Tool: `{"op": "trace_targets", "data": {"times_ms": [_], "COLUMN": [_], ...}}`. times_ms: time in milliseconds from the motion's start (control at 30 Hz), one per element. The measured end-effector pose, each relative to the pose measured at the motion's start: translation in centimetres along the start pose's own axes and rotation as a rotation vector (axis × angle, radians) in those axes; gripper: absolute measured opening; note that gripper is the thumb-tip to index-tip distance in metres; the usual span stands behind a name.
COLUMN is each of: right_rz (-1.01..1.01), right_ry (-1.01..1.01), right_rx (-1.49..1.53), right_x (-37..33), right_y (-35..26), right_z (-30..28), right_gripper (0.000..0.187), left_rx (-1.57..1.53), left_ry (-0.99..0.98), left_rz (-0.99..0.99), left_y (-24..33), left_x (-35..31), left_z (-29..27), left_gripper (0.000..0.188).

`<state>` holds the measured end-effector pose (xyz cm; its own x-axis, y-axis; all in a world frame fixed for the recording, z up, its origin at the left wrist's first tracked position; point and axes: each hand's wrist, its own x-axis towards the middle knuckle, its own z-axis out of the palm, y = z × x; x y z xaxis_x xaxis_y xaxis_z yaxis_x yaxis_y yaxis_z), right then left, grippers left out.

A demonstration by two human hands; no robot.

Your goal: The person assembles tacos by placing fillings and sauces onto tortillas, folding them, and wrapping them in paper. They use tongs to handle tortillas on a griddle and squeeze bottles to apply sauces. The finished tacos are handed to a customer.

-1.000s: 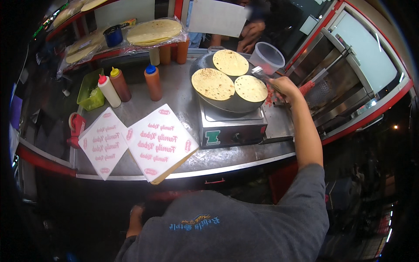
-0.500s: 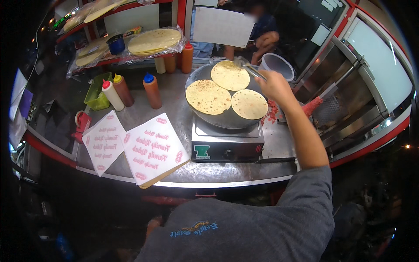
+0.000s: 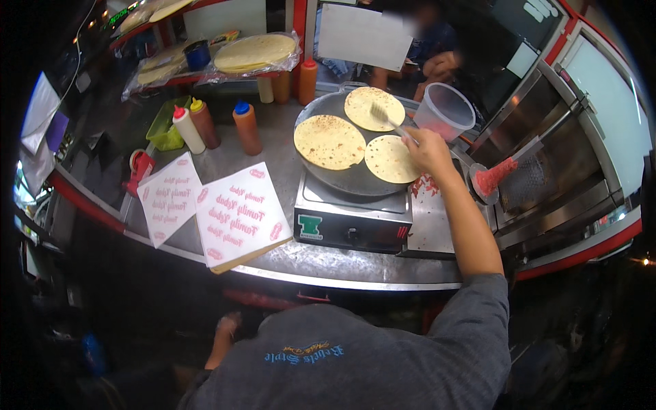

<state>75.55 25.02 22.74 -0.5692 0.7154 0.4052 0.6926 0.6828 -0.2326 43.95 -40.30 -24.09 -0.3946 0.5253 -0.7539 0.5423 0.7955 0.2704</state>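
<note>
In my right hand (image 3: 429, 152), fingers closed round them, are metal tongs (image 3: 391, 121). Their broad ridged tip rests over the far flatbread (image 3: 369, 100) on a round dark griddle (image 3: 326, 179). Another flatbread (image 3: 329, 142), browned in spots, lies at the left of the griddle. A third flatbread (image 3: 391, 160) is at the near right, partly behind my right hand. The griddle sits on a metal stove (image 3: 352, 217). Down by my left side, below the counter edge, my left hand (image 3: 230, 324) is dim and blurred; its fingers cannot be made out.
Printed paper sheets (image 3: 239, 217) lie at the counter's front left. Behind them stand sauce bottles (image 3: 247, 128) and a green basket (image 3: 164, 130). Stacked flatbreads (image 3: 256, 53) fill a shelf. Right are a clear tub (image 3: 447, 109) and red meat on a spit (image 3: 493, 179). A person (image 3: 437, 61) sits beyond.
The tongs' tip has moved from the far flatbread's right edge in over its surface. My left hand shows more beside my body. The whole view has shifted slightly.
</note>
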Motion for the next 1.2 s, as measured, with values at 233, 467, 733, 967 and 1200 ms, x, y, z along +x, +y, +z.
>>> {"op": "trace_targets", "data": {"times_ms": [233,467,733,967,1200], "right_rz": [-0.117,-0.16,0.393,0.56,0.357], "right_ry": [-0.078,-0.024,0.251,-0.023,0.328], "right_rx": [-0.024,0.16,0.11,-0.089,0.003], "right_x": [-5.0,-7.5,-15.4,-22.6,-22.6], "right_y": [-5.0,-7.7,1.6,8.0,2.5], "right_z": [-5.1,-3.6,-4.1,1.9,0.9], "right_gripper": [0.038,0.038,0.044,0.055,0.048], "left_rx": [0.046,0.016,-0.227,-0.115,-0.16], "left_ry": [0.152,-0.202,-0.058,-0.173,0.014], "left_rz": [0.189,-0.109,-0.228,-0.12,0.041], "left_y": [3.9,2.6,-0.2,4.6,8.3], "left_x": [3.7,-3.0,-8.3,-11.0,1.1], "left_z": [0.2,3.3,3.4,-1.5,-5.1], "left_gripper": [0.05,0.055,0.053,0.05,0.056]}}
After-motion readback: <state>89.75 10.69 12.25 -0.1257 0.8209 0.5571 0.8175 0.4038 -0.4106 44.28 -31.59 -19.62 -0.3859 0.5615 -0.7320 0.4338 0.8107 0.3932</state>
